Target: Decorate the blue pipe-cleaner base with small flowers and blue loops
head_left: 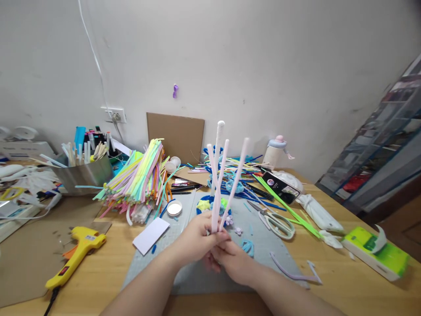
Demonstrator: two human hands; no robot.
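Several pale pink pipe cleaners rise from between my two hands over the grey mat. My left hand pinches them near their lower ends. Just below, my right hand is closed against the left, its fingers wrapped around the bottoms, which are hidden. A white fuzzy stem stands upright behind them; whether I hold it, I cannot tell. Beyond my hands sits a blue round piece with yellow stars. Small lilac flowers and a light blue pipe-cleaner loop lie by my right hand.
On the left are a yellow glue gun, a white card and a bundle of coloured pipe cleaners. Scissors, a phone, a bent lilac pipe cleaner and a green tissue pack lie right.
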